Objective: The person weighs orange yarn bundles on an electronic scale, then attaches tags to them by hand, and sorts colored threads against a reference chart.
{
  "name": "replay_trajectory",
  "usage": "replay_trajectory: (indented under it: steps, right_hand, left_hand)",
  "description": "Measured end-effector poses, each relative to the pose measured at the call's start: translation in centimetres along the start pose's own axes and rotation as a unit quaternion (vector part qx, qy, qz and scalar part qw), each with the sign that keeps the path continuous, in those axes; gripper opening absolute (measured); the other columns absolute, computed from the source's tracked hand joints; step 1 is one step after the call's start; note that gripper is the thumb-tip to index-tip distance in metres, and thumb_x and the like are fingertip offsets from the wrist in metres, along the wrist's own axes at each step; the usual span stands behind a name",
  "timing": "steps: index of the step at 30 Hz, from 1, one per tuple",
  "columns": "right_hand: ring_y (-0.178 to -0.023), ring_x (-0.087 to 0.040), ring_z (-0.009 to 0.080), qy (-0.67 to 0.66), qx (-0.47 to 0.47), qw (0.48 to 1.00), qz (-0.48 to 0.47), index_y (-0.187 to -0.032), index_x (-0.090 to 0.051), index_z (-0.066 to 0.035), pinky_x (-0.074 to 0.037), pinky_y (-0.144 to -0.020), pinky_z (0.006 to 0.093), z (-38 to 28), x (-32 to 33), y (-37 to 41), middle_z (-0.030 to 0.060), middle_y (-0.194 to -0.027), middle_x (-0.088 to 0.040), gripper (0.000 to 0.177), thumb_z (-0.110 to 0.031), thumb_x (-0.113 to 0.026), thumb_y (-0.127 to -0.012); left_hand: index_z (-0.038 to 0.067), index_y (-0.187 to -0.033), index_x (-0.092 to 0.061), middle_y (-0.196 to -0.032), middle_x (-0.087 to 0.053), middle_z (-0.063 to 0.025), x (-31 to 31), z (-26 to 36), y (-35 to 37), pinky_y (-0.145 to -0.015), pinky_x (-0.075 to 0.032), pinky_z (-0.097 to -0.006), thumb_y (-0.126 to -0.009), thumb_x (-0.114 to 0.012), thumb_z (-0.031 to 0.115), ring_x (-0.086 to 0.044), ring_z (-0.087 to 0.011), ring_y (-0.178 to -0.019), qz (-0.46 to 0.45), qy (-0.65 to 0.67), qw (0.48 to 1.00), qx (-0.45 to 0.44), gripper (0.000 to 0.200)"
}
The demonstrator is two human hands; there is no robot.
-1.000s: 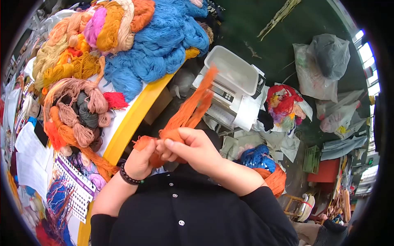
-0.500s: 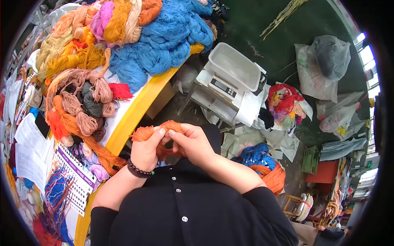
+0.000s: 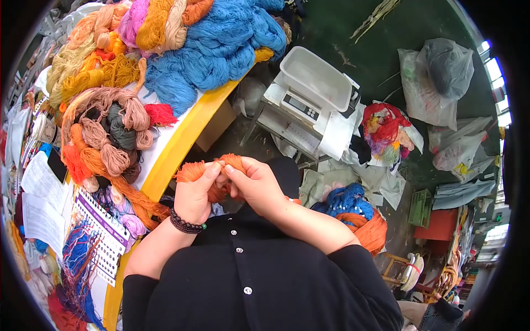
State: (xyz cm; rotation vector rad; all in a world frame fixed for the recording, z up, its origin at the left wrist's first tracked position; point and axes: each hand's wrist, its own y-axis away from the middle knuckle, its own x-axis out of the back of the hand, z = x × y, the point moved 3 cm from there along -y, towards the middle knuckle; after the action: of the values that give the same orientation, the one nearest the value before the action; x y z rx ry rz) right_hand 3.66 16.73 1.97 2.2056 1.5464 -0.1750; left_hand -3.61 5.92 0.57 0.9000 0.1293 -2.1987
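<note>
Change: orange wool yarn skein (image 3: 190, 172) no longer trails up toward the white weighing scale (image 3: 309, 105), now bunched short | Hold: left hand (image 3: 193, 198) and right hand (image 3: 256, 187), fingers closed on it, before the chest, beside the yellow-edged bench (image 3: 182, 146) | Axis: crosswise, hand to hand | Writing: scale panel and printed white card (image 3: 102, 231) too small to read

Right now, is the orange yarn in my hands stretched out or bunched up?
Bunched up: the orange yarn is a compact wad pinched between the left hand and right hand.
</note>
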Motion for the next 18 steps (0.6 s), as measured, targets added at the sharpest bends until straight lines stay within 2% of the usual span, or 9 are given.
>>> replay_trajectory:
  steps: [6, 7, 9, 10, 11, 12, 15, 17, 18]
  right_hand:
    - [-0.071, -0.056, 0.0065, -0.037, -0.003, 0.999, -0.006, -0.098, -0.059, -0.002, -0.045, -0.065, 0.0205, -1.4, 1.0, 1.2, 0.0009, -0.082, -0.062, 0.016, -0.016, -0.052, -0.093]
    - [-0.074, -0.057, 0.0099, -0.044, 0.063, 0.997, 0.001, -0.098, -0.058, -0.002, -0.047, -0.068, 0.0234, -1.4, 2.8, 1.4, 0.0031, -0.081, -0.062, 0.017, -0.017, -0.053, -0.092]
    - [-0.068, -0.057, 0.0133, -0.101, 0.059, 0.993, 0.029, -0.092, -0.055, -0.004, -0.048, -0.062, 0.0261, -3.2, 7.3, 3.2, 0.0041, -0.075, -0.058, 0.012, -0.016, -0.054, -0.090]
    - [-0.058, -0.052, 0.0105, -0.067, 0.067, 0.991, 0.092, -0.088, -0.053, -0.006, -0.044, -0.051, 0.0229, -4.5, 9.9, 4.5, 0.0030, -0.071, -0.055, 0.009, -0.015, -0.054, -0.089]
    - [-0.049, -0.042, 0.0063, -0.075, 0.083, 0.986, 0.125, -0.087, -0.054, -0.008, -0.033, -0.043, 0.0181, -5.4, 13.1, 5.7, 0.0001, -0.068, -0.051, 0.007, -0.014, -0.055, -0.088]
    - [-0.046, -0.035, 0.0033, -0.023, 0.102, 0.972, 0.209, -0.086, -0.054, -0.010, -0.024, -0.040, 0.0164, -6.7, 15.3, 7.1, -0.0032, -0.063, -0.047, 0.006, -0.015, -0.057, -0.087]
    - [-0.044, -0.031, 0.0025, 0.023, 0.128, 0.939, 0.320, -0.081, -0.053, -0.012, -0.022, -0.038, 0.0170, -9.0, 23.7, 11.7, -0.0061, -0.060, -0.043, 0.009, -0.016, -0.055, -0.088]
    - [-0.043, -0.032, 0.0026, 0.031, 0.103, 0.913, 0.394, -0.082, -0.054, -0.012, -0.022, -0.037, 0.0176, -10.0, 28.3, 15.4, -0.0060, -0.060, -0.044, 0.010, -0.019, -0.056, -0.088]
    - [-0.043, -0.032, 0.0024, 0.032, 0.110, 0.894, 0.434, -0.085, -0.055, -0.012, -0.022, -0.037, 0.0179, -10.3, 30.8, 17.1, -0.0059, -0.060, -0.045, 0.007, -0.018, -0.055, -0.088]
  left_hand:
    - [-0.005, -0.094, -0.062, -0.080, -0.062, -0.0063, -0.6, 1.0, 0.4, -0.073, -0.050, -0.0305, -0.090, -0.054, 0.010, -0.059, -0.0163, -0.071, 0.020, -0.076, 0.996, -0.035, 0.017]
    - [-0.002, -0.095, -0.060, -0.080, -0.062, -0.0077, -0.2, 1.7, 0.4, -0.078, -0.050, -0.0320, -0.089, -0.053, 0.009, -0.061, -0.0184, -0.074, -0.007, -0.059, 0.998, -0.029, 0.014]
    - [0.003, -0.094, -0.057, -0.077, -0.059, -0.0063, -0.1, 4.3, 1.5, -0.065, -0.050, -0.0272, -0.088, -0.052, 0.008, -0.057, -0.0142, -0.063, 0.010, 0.141, 0.989, 0.029, 0.009]
    - [0.007, -0.093, -0.054, -0.075, -0.055, -0.0026, 2.0, 5.9, 1.1, -0.048, -0.042, -0.0226, -0.089, -0.052, 0.011, -0.047, -0.0075, -0.051, -0.060, 0.162, 0.984, 0.043, 0.006]
    - [0.008, -0.091, -0.053, -0.073, -0.053, 0.0003, 3.4, 7.7, 1.3, -0.039, -0.031, -0.0207, -0.091, -0.050, 0.011, -0.036, -0.0035, -0.044, 0.003, 0.159, 0.987, 0.026, 0.004]
    - [0.008, -0.090, -0.053, -0.076, -0.056, 0.0010, 5.3, 9.4, 1.4, -0.041, -0.030, -0.0185, -0.093, -0.047, 0.014, -0.035, -0.0026, -0.045, -0.022, 0.196, 0.980, -0.003, 0.009]
    - [0.000, -0.108, -0.055, -0.100, -0.063, -0.0055, 14.1, 14.7, 2.0, -0.043, -0.029, -0.0186, -0.097, -0.041, 0.017, -0.034, -0.0035, -0.047, -0.036, 0.204, 0.973, -0.102, 0.025]
    - [-0.002, -0.110, -0.055, -0.103, -0.064, -0.0080, 19.7, 18.7, 2.9, -0.044, -0.030, -0.0188, -0.097, -0.041, 0.016, -0.035, -0.0044, -0.047, -0.017, 0.264, 0.956, -0.124, 0.026]
    - [-0.002, -0.112, -0.055, -0.094, -0.063, -0.0062, 21.2, 20.5, 3.6, -0.045, -0.030, -0.0190, -0.097, -0.042, 0.015, -0.035, -0.0048, -0.047, 0.035, 0.294, 0.943, -0.152, 0.026]
